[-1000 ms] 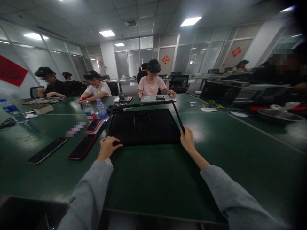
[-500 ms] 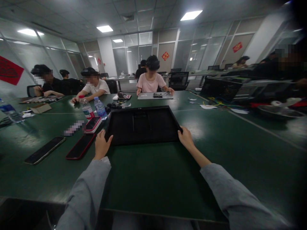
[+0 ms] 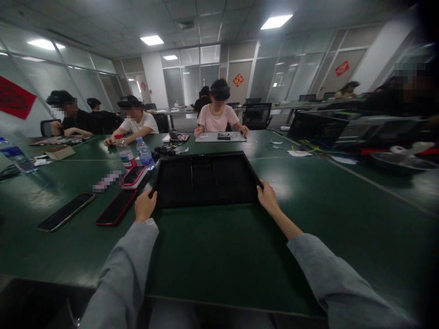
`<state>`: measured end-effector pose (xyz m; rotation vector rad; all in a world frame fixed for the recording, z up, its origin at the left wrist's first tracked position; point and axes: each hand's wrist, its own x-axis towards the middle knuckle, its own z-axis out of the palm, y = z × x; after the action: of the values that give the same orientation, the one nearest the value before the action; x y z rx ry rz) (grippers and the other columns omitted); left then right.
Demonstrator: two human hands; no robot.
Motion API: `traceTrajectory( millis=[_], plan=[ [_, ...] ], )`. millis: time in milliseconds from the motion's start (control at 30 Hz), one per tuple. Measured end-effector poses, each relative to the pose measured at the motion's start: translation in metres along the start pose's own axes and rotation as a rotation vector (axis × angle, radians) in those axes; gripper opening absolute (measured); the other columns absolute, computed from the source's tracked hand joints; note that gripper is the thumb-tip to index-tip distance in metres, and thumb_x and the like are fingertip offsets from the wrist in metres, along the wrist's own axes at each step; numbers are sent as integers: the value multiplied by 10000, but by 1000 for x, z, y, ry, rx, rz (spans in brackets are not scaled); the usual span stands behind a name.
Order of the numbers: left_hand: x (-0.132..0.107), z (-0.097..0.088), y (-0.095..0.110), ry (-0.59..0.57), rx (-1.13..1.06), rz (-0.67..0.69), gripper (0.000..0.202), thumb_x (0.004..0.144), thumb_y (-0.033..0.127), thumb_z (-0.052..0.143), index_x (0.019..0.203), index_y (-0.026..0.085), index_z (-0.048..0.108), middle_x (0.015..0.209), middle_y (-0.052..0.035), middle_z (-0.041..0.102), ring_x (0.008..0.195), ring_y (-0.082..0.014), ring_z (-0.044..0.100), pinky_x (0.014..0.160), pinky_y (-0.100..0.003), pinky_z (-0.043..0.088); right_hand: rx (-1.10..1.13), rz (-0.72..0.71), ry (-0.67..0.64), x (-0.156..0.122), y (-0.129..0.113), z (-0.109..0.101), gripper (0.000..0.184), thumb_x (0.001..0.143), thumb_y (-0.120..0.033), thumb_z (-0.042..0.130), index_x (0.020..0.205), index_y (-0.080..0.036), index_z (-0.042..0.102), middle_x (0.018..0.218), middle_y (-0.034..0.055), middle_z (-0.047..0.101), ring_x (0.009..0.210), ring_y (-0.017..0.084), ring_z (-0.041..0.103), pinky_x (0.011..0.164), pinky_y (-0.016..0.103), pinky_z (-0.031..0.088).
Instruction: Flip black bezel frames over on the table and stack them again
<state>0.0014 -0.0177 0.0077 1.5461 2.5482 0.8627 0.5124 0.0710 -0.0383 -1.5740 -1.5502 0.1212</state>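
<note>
A large flat black monitor panel [image 3: 206, 180] with a thin black frame lies on the green table [image 3: 219, 256] straight ahead of me. My left hand [image 3: 144, 206] grips its near left corner, fingers curled over the edge. My right hand [image 3: 267, 197] grips the near right corner, thumb on top of the frame. Both grey sleeves reach forward from the bottom of the view.
Left of the panel lie a red-cased phone [image 3: 116, 208], a second dark phone [image 3: 66, 211] and another phone on a red box [image 3: 133, 176]. Two water bottles [image 3: 144, 154] stand behind them. Several people sit at the far side. Black equipment [image 3: 318, 128] fills the right.
The thin frame that stood raised above the panel a second ago now lies flat on it. My left hand shifted from the front edge to the left corner.
</note>
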Motion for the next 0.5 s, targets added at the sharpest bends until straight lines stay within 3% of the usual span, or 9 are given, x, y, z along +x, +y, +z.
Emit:
traceTrajectory(
  millis=[500],
  plan=[
    [12,4,1,9,-48,-13,527,925,546,511,1298,219,685,1184,-152,729,1107,-351,668,933,-466,510,21,37,-12,2,-7,-3,430,884,-330,448,1235,-144,613,1180,183,683,1086,316,633,997,500,474]
  ],
)
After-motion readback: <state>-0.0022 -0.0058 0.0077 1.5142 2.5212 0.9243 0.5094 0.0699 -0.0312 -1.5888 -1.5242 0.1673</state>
